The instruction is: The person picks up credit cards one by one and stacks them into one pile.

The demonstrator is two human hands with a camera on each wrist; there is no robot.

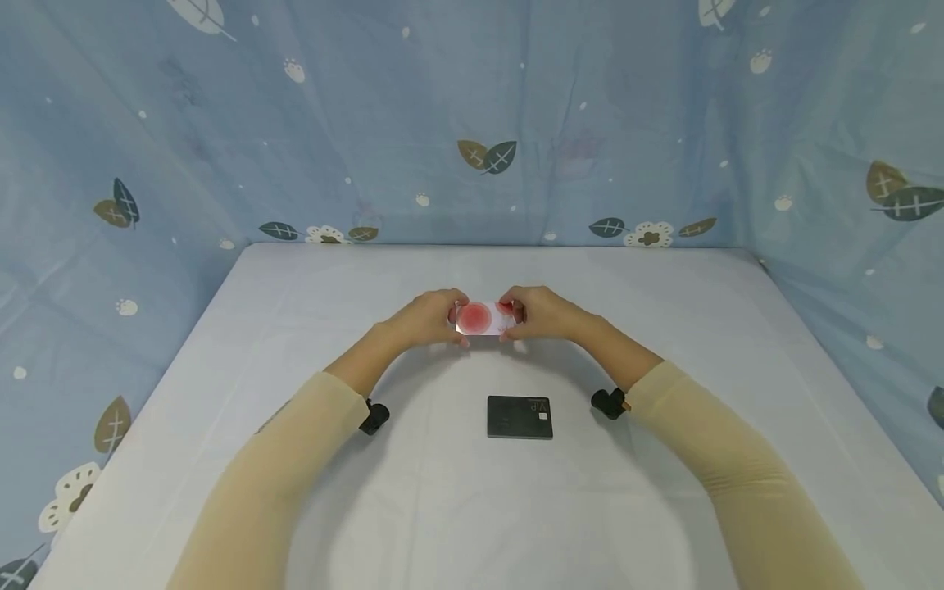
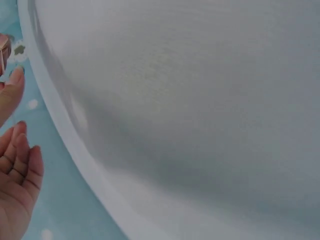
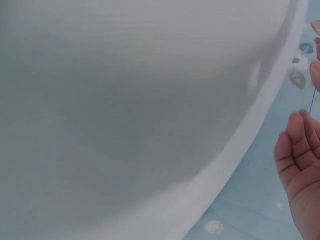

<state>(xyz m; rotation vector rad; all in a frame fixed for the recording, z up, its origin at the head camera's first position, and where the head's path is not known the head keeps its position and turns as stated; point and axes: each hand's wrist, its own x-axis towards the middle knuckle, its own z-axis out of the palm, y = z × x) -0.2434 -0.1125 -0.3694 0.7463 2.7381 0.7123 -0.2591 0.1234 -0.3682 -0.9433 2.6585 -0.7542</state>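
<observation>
In the head view, a small white card [image 1: 487, 328] with round red prints is held between both hands, above the white table near its middle. The left hand [image 1: 428, 318] pinches its left end, thumb on the near side and fingers on the far side. At the other end, the right hand [image 1: 549, 314] pinches it in the same manner. A black card [image 1: 509, 419] marked VIP lies flat on the table, nearer to the body and apart from both hands. Each wrist view catches only parts of the fingers at its edge.
A white cloth covers the table [image 1: 442, 508]. Blue curtains [image 1: 413, 98] with leaf and paw prints stand behind it and at both sides. A black wrist device [image 1: 374, 418] sits at the left cuff, another device [image 1: 609, 403] at the right cuff.
</observation>
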